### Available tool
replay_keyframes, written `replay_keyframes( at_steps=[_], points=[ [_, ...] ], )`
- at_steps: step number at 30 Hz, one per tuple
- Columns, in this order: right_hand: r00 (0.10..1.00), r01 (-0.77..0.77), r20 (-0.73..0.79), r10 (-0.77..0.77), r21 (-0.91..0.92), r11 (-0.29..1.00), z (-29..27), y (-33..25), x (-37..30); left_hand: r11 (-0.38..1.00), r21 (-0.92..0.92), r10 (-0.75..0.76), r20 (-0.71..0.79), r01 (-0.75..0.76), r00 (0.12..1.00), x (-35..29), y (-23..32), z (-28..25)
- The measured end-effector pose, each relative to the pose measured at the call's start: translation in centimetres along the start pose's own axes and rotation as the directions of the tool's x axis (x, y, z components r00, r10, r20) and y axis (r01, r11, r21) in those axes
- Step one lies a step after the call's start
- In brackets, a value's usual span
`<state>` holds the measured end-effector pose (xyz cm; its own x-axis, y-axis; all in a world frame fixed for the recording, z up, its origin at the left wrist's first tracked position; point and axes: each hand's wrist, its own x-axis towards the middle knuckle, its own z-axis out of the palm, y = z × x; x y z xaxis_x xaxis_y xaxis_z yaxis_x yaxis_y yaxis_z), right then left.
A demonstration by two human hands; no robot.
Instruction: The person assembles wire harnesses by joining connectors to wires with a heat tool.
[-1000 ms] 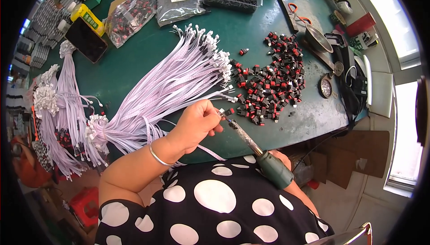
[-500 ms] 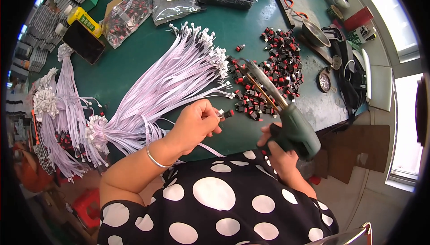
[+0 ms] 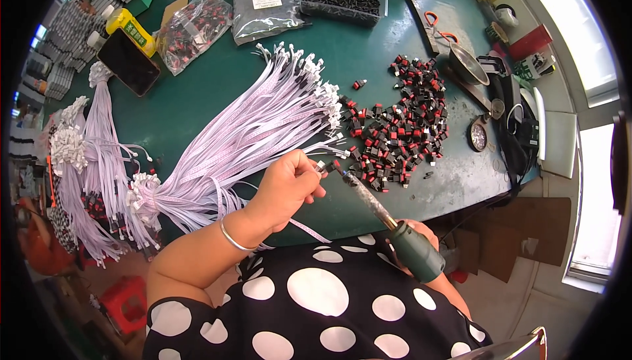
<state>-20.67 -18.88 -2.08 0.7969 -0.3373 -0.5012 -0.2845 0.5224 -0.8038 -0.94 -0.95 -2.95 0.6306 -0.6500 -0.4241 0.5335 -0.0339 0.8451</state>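
Okay, left hand has fingers pinched on a red-black part just left of the iron, right hand, mostly hidden, is clamped on it

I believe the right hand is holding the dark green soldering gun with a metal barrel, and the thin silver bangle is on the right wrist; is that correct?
Not quite: the head view shows the thin silver bangle on the left wrist. The right hand does hold the dark green soldering gun.
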Motion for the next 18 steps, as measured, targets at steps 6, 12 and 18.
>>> replay_keyframes(
  at_steps=[6, 12, 18],
  points=[
    [0.946, -0.315, 0.173, 0.275, 0.285, 0.905, -3.4, 2.3, 1.2, 1.000, -0.003, 0.013, 0.004, -0.013, 1.000, 0.1, 0.2, 0.2],
    [0.897, 0.436, 0.311, -0.313, -0.521, 0.733, -5.6, 5.9, 1.3, 1.000, -0.015, -0.006, 0.015, 0.006, 1.000, 0.2, 0.1, 0.2],
    [0.994, 0.098, 0.104, -0.039, -0.650, 0.754, -4.3, 3.9, 1.4, 1.000, -0.001, -0.011, 0.003, 0.011, 1.000, 0.2, -0.1, 0.1]
  ],
)
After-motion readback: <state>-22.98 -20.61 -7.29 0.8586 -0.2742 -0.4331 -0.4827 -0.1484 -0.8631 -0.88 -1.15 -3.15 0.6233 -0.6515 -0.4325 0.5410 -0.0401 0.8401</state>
